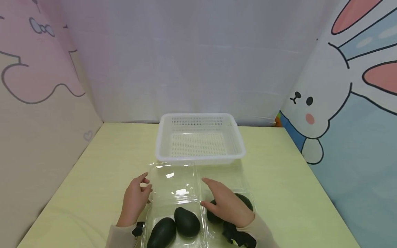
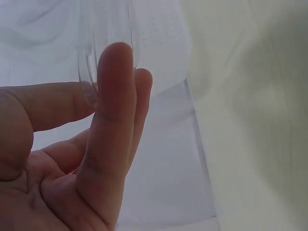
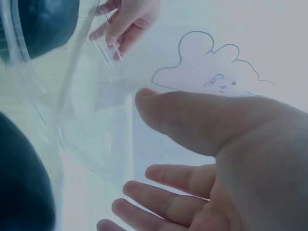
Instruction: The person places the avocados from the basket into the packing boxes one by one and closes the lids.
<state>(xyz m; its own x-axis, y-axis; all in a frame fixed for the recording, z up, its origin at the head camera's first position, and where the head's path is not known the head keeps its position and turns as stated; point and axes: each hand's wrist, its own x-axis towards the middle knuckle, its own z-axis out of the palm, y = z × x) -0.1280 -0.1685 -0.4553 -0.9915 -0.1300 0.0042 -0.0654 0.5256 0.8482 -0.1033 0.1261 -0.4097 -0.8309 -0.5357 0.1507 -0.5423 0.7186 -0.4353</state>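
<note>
Two clear plastic clamshell boxes stand side by side with their lids folded back. The left box holds two dark green avocados. Avocados also lie in the right box, partly hidden by my right hand. That hand hovers over the box with thumb and fingers spread apart, holding nothing. At the left edge of the left box's lid, my left hand pinches the clear plastic between thumb and fingers, as the left wrist view shows.
A white perforated plastic basket stands behind the lids near the table's back edge. The pale yellow table is bounded by a plain back wall and cartoon-printed side panels.
</note>
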